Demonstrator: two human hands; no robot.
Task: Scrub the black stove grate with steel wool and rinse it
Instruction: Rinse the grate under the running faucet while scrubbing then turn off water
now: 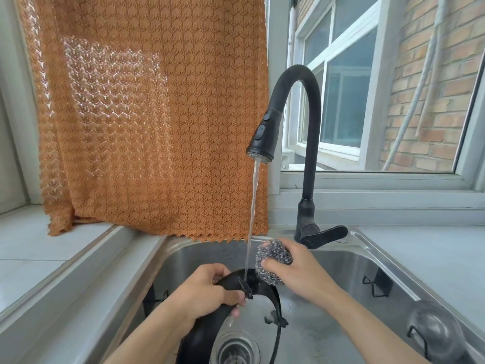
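- Black stove grate stands on edge inside the steel sink, its ring arching up over the drain strainer; held this way, the upper rim sits right under the running water, which seems to be the point.
- Left hand grips the grate's upper left rim, its fingers curled round the metal with the thumb over the top, apparently to steady the ring against the scrubbing push.
- Water strikes the rim just beyond those fingertips, beside a small prong of the grate, so loosened grime can likely wash straight down toward the strainer.
- Steel wool is clasped in the right hand, thumb in front and the other fingers wrapped behind; its lower edge looks to meet the top of the ring, just to the right of the stream.
- Judging by this, scrubbing and rinsing are running together, with much of the ring not yet under the water.
- Black faucet arches over the basin from behind the right hand, its lever turned to the side.
- Orange lace curtain hangs behind the sink, its hem just above the far rim, well apart from both hands.
- Pale bench flanks the basin.
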